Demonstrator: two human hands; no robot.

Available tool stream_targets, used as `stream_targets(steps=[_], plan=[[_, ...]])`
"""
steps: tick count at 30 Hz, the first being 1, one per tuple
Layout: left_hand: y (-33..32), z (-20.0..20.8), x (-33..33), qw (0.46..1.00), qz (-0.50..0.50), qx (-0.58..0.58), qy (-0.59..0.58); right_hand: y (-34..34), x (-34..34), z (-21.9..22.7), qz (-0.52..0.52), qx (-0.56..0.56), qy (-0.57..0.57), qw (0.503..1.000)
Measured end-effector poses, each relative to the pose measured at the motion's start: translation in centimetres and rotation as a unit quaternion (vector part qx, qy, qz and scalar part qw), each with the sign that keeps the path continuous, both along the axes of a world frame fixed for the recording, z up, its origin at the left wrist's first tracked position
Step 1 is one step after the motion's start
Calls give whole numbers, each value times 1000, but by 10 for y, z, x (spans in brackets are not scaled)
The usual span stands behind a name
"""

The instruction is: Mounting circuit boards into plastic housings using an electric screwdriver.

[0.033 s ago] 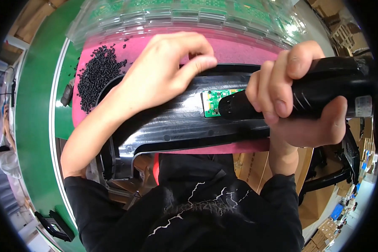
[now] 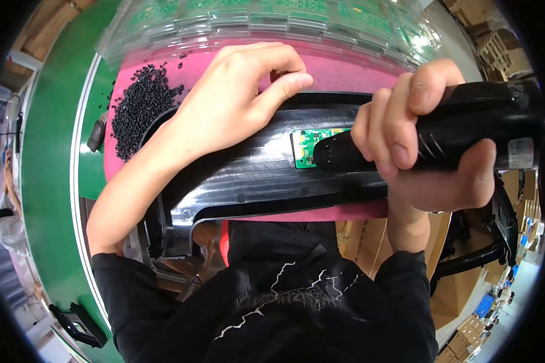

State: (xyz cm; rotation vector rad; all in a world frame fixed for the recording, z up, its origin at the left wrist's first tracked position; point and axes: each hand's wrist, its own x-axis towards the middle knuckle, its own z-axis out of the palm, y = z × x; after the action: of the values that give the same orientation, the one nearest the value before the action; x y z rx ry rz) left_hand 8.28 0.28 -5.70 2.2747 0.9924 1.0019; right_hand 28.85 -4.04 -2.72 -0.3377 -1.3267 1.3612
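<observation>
- Barely anything has shifted: my right hand (image 2: 421, 142) and the black power screwdriver (image 2: 466, 130) have edged slightly left.
- Fingers stay wrapped tight around it at centre right, its tip on the green circuit board (image 2: 306, 145).
- My left hand (image 2: 230, 103), fingers loosely curled and holding nothing, presses the black plastic panel (image 2: 254, 172) mid-frame.
- Black pellets (image 2: 140, 106) lie upper left on the pink mat (image 2: 345, 75).

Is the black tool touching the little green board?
Cannot tell. In the head view the black tool overlaps the green board, hiding its tip.
</observation>
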Motion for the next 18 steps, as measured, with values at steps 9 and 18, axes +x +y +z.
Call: stream_targets(steps=[9, 18], plan=[[-7, -12, -14, 997, -57, 39, 28, -24, -32, 7, -45, -21, -116, 992], [-23, -6, -24, 994, -76, 41, 73, -34, -55, 13, 2, -13, -141, 990]])
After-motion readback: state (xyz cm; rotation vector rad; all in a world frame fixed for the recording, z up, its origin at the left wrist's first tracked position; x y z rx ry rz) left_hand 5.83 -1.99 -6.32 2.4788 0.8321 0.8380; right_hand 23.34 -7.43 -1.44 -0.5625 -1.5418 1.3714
